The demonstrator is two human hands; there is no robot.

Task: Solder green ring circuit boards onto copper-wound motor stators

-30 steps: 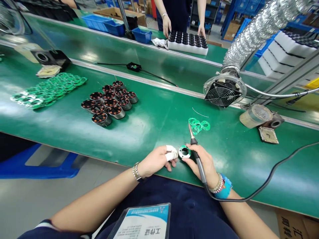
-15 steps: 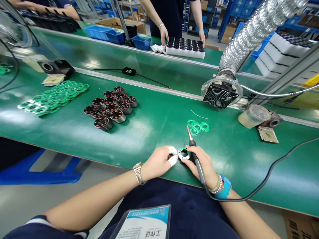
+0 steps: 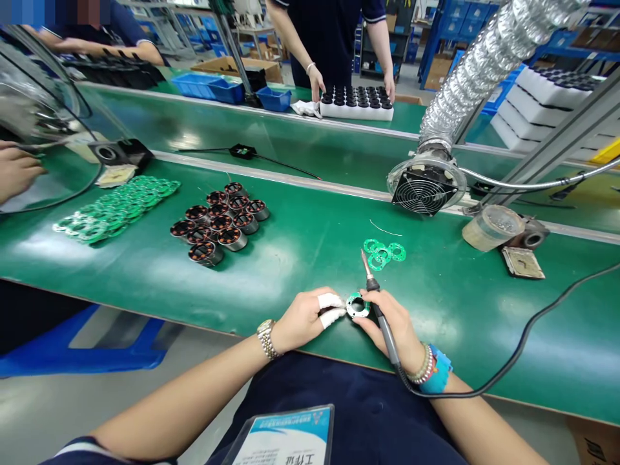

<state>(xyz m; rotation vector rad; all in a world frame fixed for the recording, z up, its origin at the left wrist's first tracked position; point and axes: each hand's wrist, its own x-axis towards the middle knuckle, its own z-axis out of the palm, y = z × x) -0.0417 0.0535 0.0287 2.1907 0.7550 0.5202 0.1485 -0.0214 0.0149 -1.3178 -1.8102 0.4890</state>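
Between my hands, near the bench's front edge, is a round part with a green and white ring board [image 3: 357,305] on top. My right hand [image 3: 394,323] pinches its right side with thumb and forefinger and also holds a soldering iron [image 3: 386,330], whose tip points up and away. My left hand [image 3: 310,316], with white covers on thumb and forefinger, has its fingertips pressed together at the ring's left side; whether they grip a wire there is too small to tell. Just beyond lie several loose green rings [image 3: 382,253] and a thin wire [image 3: 385,228].
Several copper-wound cores [image 3: 220,223] stand left of centre, with green ring boards [image 3: 116,208] farther left. A fan [image 3: 422,190] on a foil duct and a round tub [image 3: 493,227] are at the right. Across the bench a person holds a white tray [image 3: 357,111].
The view has shifted slightly. Another person's hand has come into view at the left edge. My hands remain at the ring, with the left fingers changed slightly.
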